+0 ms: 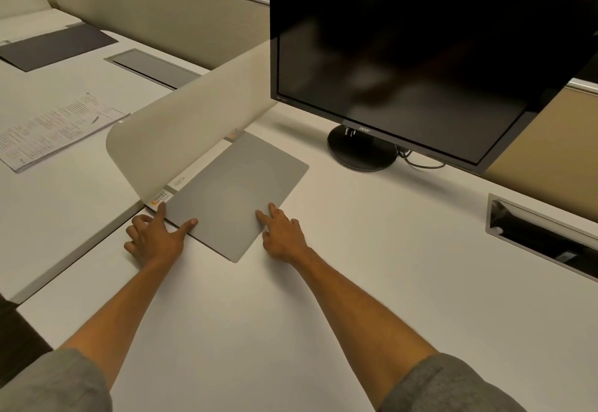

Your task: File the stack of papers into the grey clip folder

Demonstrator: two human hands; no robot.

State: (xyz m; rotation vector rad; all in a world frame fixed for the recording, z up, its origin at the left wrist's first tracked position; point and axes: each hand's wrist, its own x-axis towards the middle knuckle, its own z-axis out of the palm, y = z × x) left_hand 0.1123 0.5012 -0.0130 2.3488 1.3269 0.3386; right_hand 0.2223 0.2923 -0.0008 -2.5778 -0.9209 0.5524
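The grey folder (234, 198) lies closed and flat on the white surface (372, 250), set at a slant, directly ahead of both hands; a white spine strip with a small orange logo runs along its left edge. The left hand (155, 237) rests at the folder's near left corner with its fingers spread, the index fingertip touching the logo end of the spine and the thumb lying on the grey cover's near edge; it grips nothing. The right hand (283, 233) sits at the near right edge, fingers loosely spread and flat, the fingertips on the cover and the palm on the surface; it too holds nothing. Just beyond the left hand, a pale curved divider (194, 114) rises beside the spine. Well off to the left of the left hand, past the divider, the stack of papers (55, 130) lies flat on the adjoining surface, printed side up. Farther still on that side lies a dark mat (58, 46). Ahead and to the right of the right hand stands a dark monitor (420, 55) on a round base; far right of that hand is a cable slot (543, 237) sunk into the surface.
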